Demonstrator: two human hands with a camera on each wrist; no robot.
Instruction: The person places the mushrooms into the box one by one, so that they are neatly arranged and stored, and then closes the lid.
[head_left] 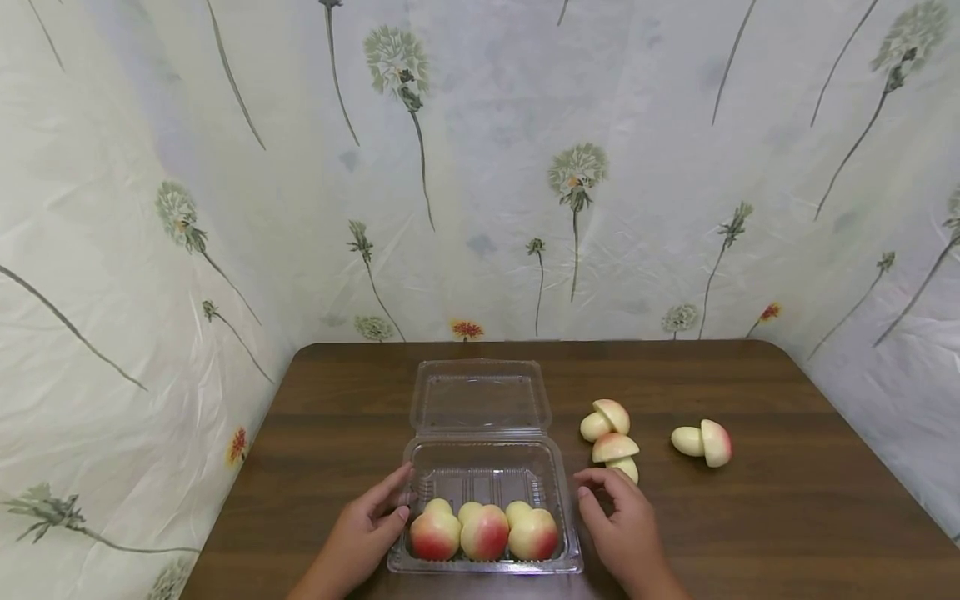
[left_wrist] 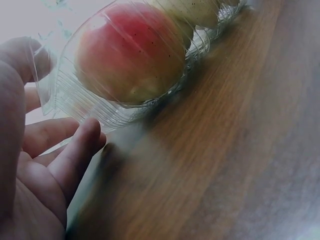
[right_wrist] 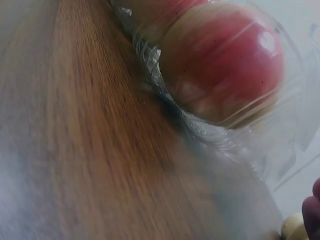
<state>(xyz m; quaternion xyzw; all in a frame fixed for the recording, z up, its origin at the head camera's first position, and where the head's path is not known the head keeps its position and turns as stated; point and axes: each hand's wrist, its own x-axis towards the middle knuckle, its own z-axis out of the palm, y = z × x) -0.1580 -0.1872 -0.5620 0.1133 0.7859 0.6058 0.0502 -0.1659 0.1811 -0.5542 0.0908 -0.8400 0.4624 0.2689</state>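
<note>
A clear plastic clamshell box (head_left: 486, 458) lies on the table with its lid (head_left: 482, 398) folded back. Three toy mushrooms with pink-and-cream caps sit in a row along its near side: left mushroom (head_left: 435, 533), middle mushroom (head_left: 484, 532), right mushroom (head_left: 533, 533). My left hand (head_left: 366, 525) touches the box's left side, fingers relaxed; the left wrist view shows its fingertips (left_wrist: 89, 129) by the ribbed plastic corner. Beside the right rim is my right hand (head_left: 624, 525), fingers loosely bent and holding nothing; whether it touches the rim I cannot tell.
Right of the box, two more mushrooms lie close together, a farther mushroom (head_left: 606, 419) and a nearer mushroom (head_left: 617, 454) partly behind my right hand. Another mushroom (head_left: 703, 442) lies farther right. A flowered curtain (head_left: 480, 167) surrounds the brown wooden table (head_left: 337, 417).
</note>
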